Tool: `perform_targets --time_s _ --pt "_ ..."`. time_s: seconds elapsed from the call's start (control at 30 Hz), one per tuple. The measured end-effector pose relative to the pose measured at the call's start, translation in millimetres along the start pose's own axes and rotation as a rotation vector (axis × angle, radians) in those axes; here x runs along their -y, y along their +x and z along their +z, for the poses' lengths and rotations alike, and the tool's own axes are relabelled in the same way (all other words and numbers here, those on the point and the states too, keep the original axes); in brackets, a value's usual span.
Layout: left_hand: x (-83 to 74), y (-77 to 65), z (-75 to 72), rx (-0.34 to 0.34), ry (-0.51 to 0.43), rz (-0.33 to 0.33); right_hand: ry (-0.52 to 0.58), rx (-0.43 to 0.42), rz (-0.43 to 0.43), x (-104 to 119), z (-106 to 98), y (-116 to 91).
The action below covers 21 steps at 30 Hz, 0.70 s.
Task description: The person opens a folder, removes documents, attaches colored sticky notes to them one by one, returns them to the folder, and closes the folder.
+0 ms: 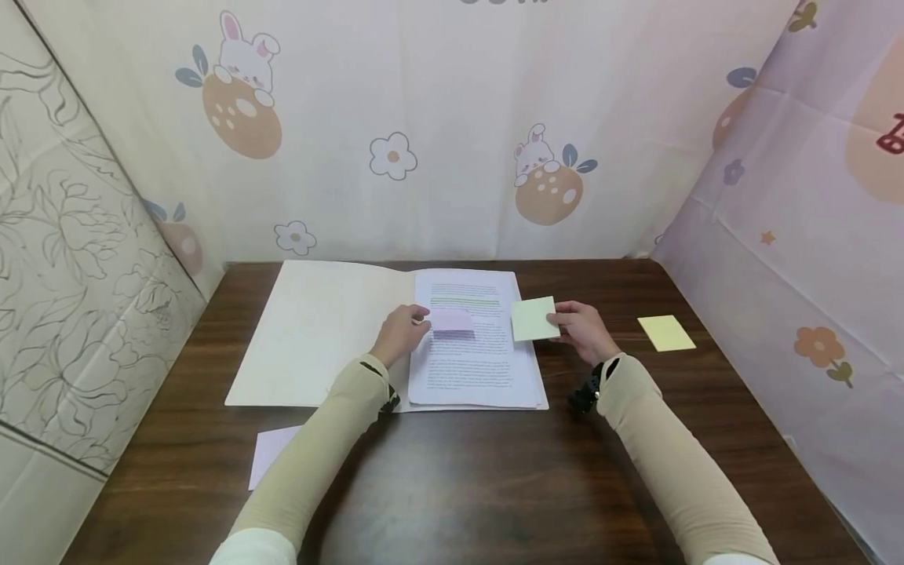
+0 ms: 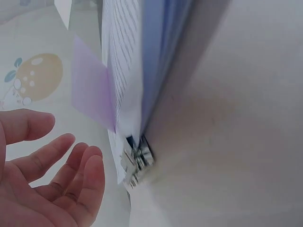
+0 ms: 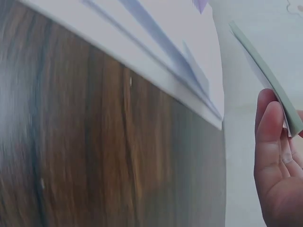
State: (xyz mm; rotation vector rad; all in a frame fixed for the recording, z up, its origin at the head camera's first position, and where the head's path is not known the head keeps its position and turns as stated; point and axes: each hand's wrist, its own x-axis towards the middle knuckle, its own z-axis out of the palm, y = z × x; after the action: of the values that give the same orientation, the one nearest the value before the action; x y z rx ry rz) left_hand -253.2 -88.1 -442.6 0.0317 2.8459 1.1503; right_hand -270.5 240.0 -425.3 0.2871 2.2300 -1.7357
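Observation:
Printed pages (image 1: 469,373) lie on the right side of an opened white folder (image 1: 318,337), with a green highlighted line near the top. A purple sticky note (image 1: 452,320) sticks to the page and lifts off it in the left wrist view. Beside that note is my left hand (image 1: 401,336), its fingers loosely bent; the left wrist view shows nothing in it. My right hand (image 1: 582,331) pinches a pale green sticky note pad (image 1: 533,319) by its right edge, above the folder's right side. In the right wrist view the pad (image 3: 267,73) appears edge-on between thumb and fingers.
A yellow sticky note pad (image 1: 666,333) lies on the dark wooden table (image 1: 480,486) at the right. Another purple pad (image 1: 270,451) sits at the front left, partly covered by the left sleeve. A metal clip (image 2: 137,161) shows at the pages' edge. Printed curtains (image 1: 452,212) surround the table.

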Motion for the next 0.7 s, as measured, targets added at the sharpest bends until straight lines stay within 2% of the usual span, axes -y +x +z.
perform_targets --time_s 0.47,0.7 --pt "-14.1 -1.9 8.9 0.003 -0.030 0.061 0.065 -0.001 -0.053 2.9 24.1 -8.1" --pt "-14.9 -2.3 14.4 0.022 -0.067 0.045 0.084 -0.003 -0.088 2.9 40.9 -13.9"
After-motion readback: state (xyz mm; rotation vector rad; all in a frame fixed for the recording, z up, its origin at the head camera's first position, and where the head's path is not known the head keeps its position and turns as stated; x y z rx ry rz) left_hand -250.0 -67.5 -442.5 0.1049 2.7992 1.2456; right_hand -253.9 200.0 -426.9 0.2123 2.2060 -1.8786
